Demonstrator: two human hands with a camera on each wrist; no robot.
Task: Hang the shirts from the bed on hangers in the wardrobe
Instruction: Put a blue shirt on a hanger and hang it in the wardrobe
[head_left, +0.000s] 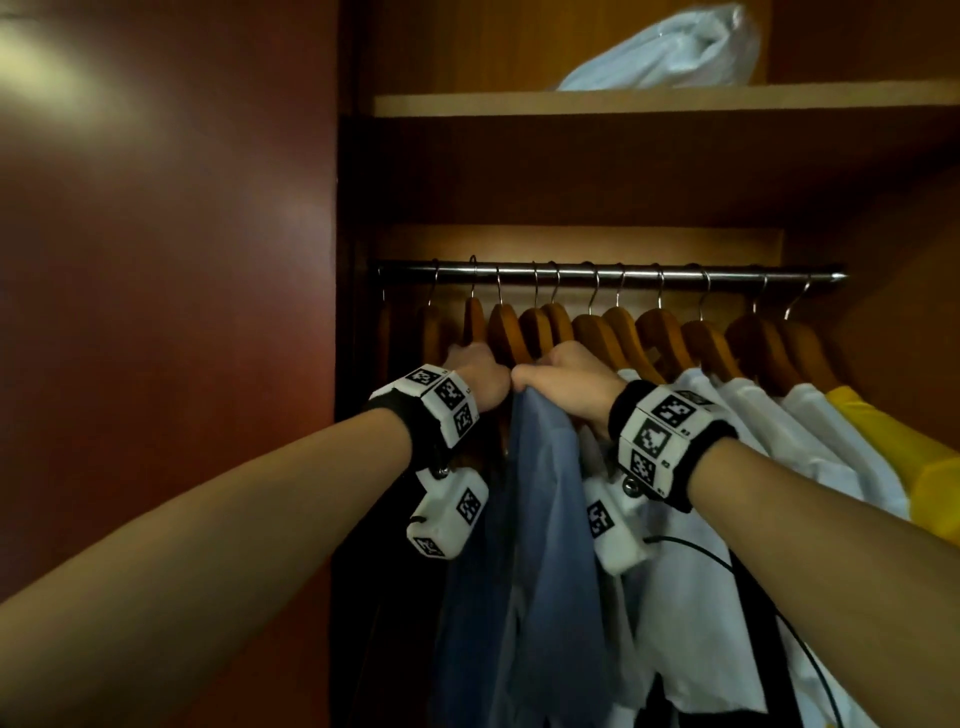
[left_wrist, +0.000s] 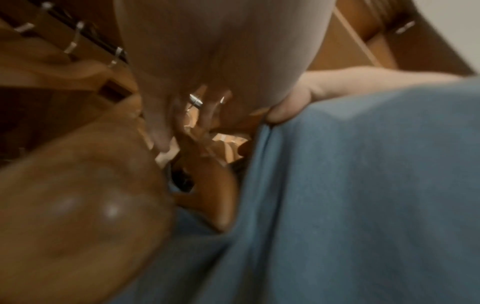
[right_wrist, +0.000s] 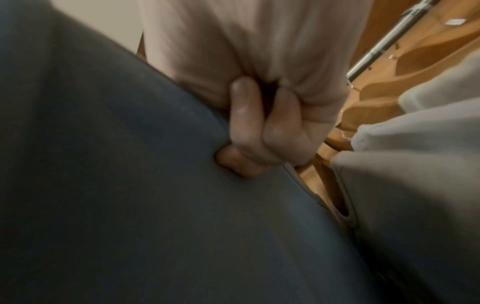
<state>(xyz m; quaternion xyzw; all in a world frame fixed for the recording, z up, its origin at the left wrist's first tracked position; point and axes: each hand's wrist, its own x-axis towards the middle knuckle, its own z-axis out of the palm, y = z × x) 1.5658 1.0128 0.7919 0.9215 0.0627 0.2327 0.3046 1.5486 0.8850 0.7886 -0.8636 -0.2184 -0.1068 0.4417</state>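
Blue cotton shirt (head_left: 540, 467) hangs in the wardrobe among the wooden hangers, its top bunched at the meeting point of both hands, its body falling straight down between the forearms.

Right hand (head_left: 566, 384): fingers (right_wrist: 246, 115) curled tight, thumb dug into the blue cloth, so it grips the shirt near the collar or shoulder. Left hand (head_left: 478, 374): reaches in among the brown wooden hangers (head_left: 556, 327) just left of the shirt; the left wrist view is blurred, and whether its fingers close on a hanger or only part them I cannot tell.

Polished steel rail (head_left: 597, 273) carries a crowded row of hooks. White shirts (head_left: 769, 426) press against the blue one on the right, a yellow garment (head_left: 893, 441) beyond them. Dark clothing hangs to the left. Crumpled plastic bag (head_left: 675, 52) sits on the shelf above.

Risks, as I judge them:
- Whether the shirt sits on a hanger is hidden; if one shoulder is off, letting go would drop it to the wardrobe floor
- Tight packing: pushing neighbours aside could knock a nearby hook off the rail
- A one-sided grip on the cloth may drag the collar crooked or crease it
- The trailing black cable by the right wrist could snag on a hanger
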